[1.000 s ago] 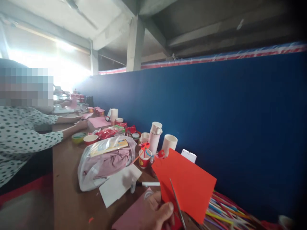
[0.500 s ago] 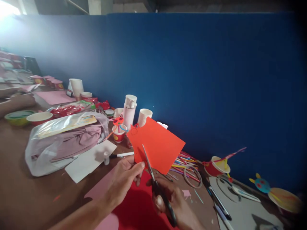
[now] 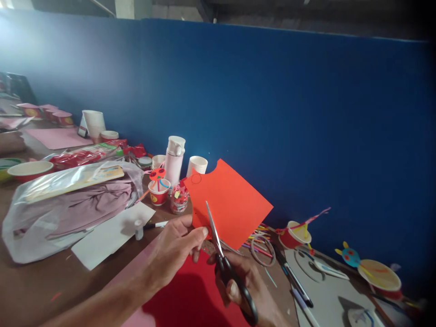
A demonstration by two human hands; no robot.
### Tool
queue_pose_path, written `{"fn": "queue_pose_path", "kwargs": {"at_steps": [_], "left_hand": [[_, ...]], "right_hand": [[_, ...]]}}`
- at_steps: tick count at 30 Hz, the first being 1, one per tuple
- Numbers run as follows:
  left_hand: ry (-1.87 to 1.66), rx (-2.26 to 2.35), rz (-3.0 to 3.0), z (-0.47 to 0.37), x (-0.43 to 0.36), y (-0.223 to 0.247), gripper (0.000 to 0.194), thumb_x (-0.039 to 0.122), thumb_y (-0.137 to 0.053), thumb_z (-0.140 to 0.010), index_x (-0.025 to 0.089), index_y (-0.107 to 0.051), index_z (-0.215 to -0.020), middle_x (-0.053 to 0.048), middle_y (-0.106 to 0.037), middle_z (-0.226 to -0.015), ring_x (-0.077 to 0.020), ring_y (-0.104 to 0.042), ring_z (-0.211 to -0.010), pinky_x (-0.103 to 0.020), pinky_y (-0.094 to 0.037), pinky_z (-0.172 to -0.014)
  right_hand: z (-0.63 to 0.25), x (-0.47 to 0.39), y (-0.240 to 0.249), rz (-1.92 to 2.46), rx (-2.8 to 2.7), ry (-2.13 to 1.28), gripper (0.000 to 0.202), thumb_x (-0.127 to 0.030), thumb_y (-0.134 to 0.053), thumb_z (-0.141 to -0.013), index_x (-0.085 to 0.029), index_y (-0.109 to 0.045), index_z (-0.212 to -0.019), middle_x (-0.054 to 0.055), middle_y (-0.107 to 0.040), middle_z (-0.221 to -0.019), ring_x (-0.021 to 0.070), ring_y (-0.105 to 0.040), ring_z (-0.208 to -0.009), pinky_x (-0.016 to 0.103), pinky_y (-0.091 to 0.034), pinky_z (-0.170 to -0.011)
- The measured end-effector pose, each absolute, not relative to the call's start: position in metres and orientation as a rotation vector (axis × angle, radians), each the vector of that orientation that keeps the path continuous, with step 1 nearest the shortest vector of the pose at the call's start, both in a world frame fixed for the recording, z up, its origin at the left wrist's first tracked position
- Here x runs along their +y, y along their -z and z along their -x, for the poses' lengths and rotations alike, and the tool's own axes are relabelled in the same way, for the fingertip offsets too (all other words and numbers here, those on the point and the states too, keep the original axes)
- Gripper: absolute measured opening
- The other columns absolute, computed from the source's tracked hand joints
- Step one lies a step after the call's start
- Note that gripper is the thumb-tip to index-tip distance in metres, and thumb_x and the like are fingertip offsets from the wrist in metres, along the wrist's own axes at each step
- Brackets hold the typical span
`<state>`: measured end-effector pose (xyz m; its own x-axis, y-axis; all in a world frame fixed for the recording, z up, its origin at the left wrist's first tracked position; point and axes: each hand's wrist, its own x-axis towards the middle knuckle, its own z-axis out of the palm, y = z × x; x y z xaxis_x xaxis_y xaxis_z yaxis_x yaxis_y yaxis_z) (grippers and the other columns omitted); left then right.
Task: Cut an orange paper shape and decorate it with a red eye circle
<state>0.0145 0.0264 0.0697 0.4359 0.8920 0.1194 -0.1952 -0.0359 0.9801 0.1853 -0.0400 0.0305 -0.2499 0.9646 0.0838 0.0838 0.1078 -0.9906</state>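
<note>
My left hand [image 3: 180, 245] pinches the lower left edge of an orange-red sheet of paper [image 3: 231, 204] between thumb and fingers, holding it up above the table. A small drawn circle shows near its upper left corner, and a curved notch is cut into its top edge. Black-handled scissors [image 3: 231, 277] are in my right hand [image 3: 245, 281], with fingers through the handle loops. Their blades lie across the lower part of the sheet, pointing up and left, and look nearly closed. Below both hands lies a red sheet [image 3: 190, 295] over a pink one [image 3: 132, 268].
A clear plastic bag [image 3: 20, 227] with folded cloth fills the left side. Paper cups [image 3: 158, 195], a pink-white flask [image 3: 174, 159] and a jar [image 3: 179, 200] stand along the blue partition [image 3: 289, 113]. Pens [image 3: 296, 281] and decorated cups [image 3: 294, 236] are at right. Another person's arm [image 3: 12, 143] shows far left.
The view has shifted to the right, so table things appear further left. The orange-red sheet is turned slightly. Both hands keep their hold on the sheet and scissors.
</note>
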Motion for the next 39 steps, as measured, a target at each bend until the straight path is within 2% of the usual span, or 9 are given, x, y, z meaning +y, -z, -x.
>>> {"fn": "queue_pose_path", "kwargs": {"at_steps": [6,15,24,28,35,39], "left_hand": [[-0.97,0.742,-1.392,-0.016,0.028,-0.073,0.025,0.03,-0.052,-0.076,0.017,-0.045,-0.056,0.006,-0.046,-0.048,-0.0074,-0.046,-0.043,-0.02,-0.034,-0.046],[-0.951,0.776,-1.413,-0.016,0.029,-0.079,0.021,0.031,-0.053,-0.074,0.017,-0.05,-0.06,0.006,-0.047,-0.047,-0.0079,-0.047,-0.043,-0.021,-0.035,-0.046],[-0.936,0.867,-1.401,-0.016,0.028,-0.085,0.018,0.032,-0.053,-0.072,0.017,-0.052,-0.062,0.004,-0.052,-0.045,-0.0074,-0.045,-0.04,-0.019,-0.036,-0.042],[-0.928,0.83,-1.408,-0.017,0.028,-0.087,0.017,0.031,-0.053,-0.072,0.016,-0.055,-0.064,0.004,-0.053,-0.046,-0.0075,-0.047,-0.04,-0.018,-0.037,-0.042],[-0.981,0.891,-1.466,-0.017,0.032,-0.084,0.017,0.031,-0.052,-0.072,0.015,-0.056,-0.067,0.006,-0.048,-0.042,-0.0061,-0.042,-0.036,-0.017,-0.031,-0.036],[-0.986,0.913,-1.495,-0.013,0.035,-0.084,0.017,0.032,-0.052,-0.07,0.015,-0.056,-0.067,0.006,-0.048,-0.044,-0.0074,-0.046,-0.038,-0.018,-0.036,-0.038]], "right_hand": [[-0.187,-0.039,-0.035,1.071,-1.504,-1.259,0.057,-0.067,-0.061,-0.07,-0.015,-0.064,-0.093,-0.004,-0.044,-0.057,0.0061,-0.036,-0.044,0.02,-0.029,-0.044],[-0.188,-0.04,-0.042,1.145,-1.43,-1.322,0.063,-0.072,-0.064,-0.062,-0.015,-0.064,-0.091,-0.005,-0.046,-0.052,0.0071,-0.038,-0.044,0.021,-0.032,-0.047],[-0.189,-0.047,-0.043,1.225,-1.448,-1.285,0.056,-0.062,-0.067,-0.068,-0.016,-0.062,-0.1,-0.003,-0.047,-0.064,0.0092,-0.039,-0.054,0.022,-0.035,-0.049],[-0.187,-0.051,-0.052,1.265,-1.376,-1.368,0.057,-0.06,-0.069,-0.066,-0.014,-0.06,-0.098,-0.004,-0.048,-0.062,0.0082,-0.04,-0.052,0.021,-0.036,-0.048],[-0.192,-0.057,-0.058,1.285,-1.423,-1.381,0.058,-0.062,-0.066,-0.07,-0.014,-0.057,-0.101,-0.003,-0.05,-0.062,0.0079,-0.046,-0.051,0.02,-0.036,-0.047],[-0.193,-0.057,-0.057,1.232,-1.401,-1.427,0.054,-0.06,-0.067,-0.07,-0.014,-0.059,-0.098,-0.004,-0.049,-0.062,0.0065,-0.044,-0.048,0.019,-0.035,-0.046]]}}
